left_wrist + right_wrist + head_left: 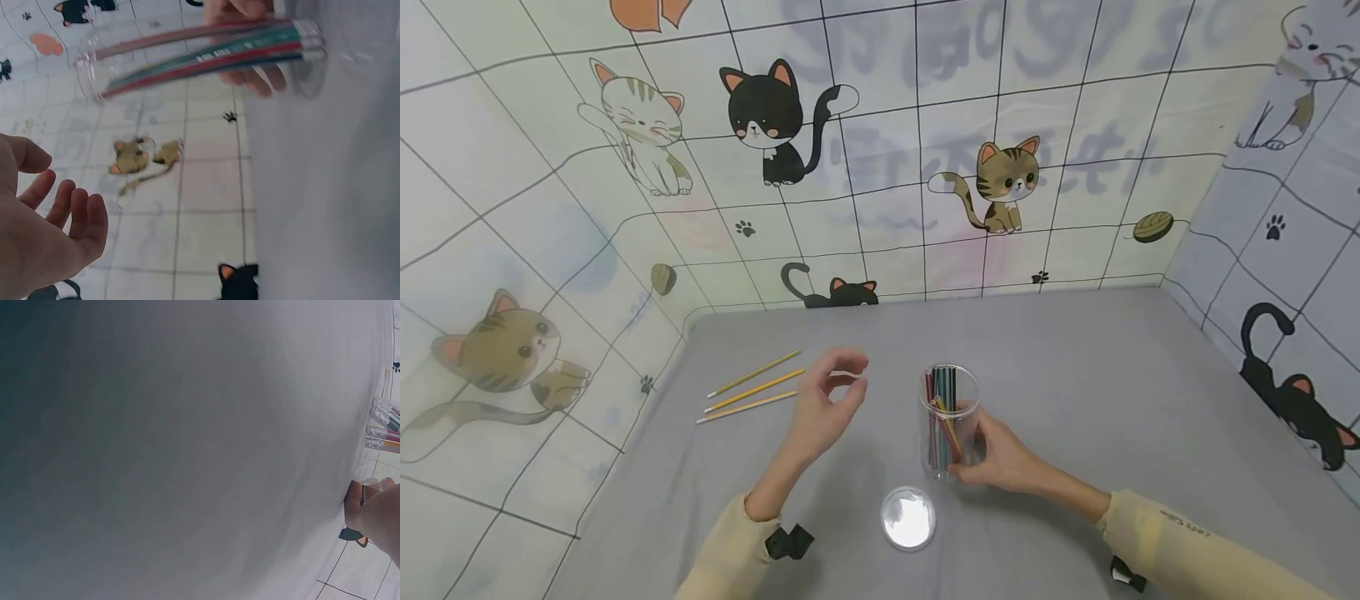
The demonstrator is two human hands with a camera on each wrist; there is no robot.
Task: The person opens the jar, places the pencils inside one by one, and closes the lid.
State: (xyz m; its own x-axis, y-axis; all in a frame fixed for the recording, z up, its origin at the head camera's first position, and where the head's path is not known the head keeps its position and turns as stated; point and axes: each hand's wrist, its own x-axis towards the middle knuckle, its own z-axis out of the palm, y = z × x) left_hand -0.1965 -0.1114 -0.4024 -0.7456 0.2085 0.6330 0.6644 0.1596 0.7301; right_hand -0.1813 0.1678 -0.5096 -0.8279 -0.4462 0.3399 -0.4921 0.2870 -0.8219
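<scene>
Pencils [942,429] stand in a clear jar [972,398] near the middle of a gray surface [1075,367] in the head view, the right hand [1003,454] gripping the jar low on its side. The left hand [826,408], empty, hovers beside three loose pencils [754,391] toward the surface's left edge, thumb and forefinger curved and parted; a round lid [908,518] lies between jar and near edge. Steadying the jar appears to be the step in hand; gathering a loose pencil would call for lowering and pinching the left fingers. In the left wrist view, that hand's fingers bend loosely, touching nothing. The right wrist view shows mostly surface, grip unclear.
</scene>
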